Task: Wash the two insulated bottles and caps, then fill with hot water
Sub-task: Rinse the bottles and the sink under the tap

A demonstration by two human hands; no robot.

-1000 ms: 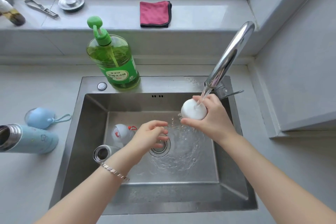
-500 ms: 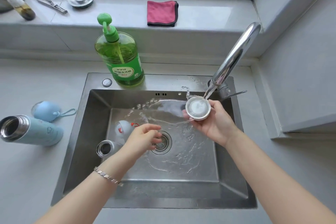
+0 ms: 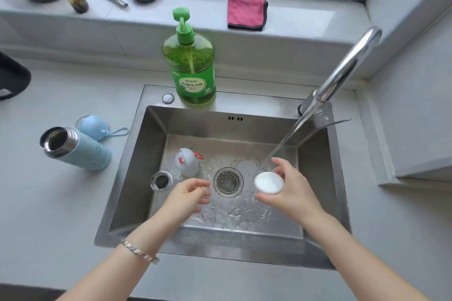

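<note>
A stainless steel sink (image 3: 137, 166) holds shallow running water, an open steel-mouthed bottle (image 3: 160, 180) and a white domed cap with red trim (image 3: 187, 162). The right hand (image 3: 291, 193) grips a round white cap (image 3: 269, 182) above the basin. The left hand (image 3: 188, 195) hovers loosely curled and empty. An open pale blue bottle (image 3: 75, 148) sits on the grey surface (image 3: 49, 203). The green soap bottle (image 3: 193, 73) has a label reading "柠檬洗洁精".

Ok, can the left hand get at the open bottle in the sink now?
Probably yes: the left hand hangs empty, fingers loose, right beside the bottle inside the sink, with nothing between them. The right hand, holding the white cap, is off past the drain.
</note>
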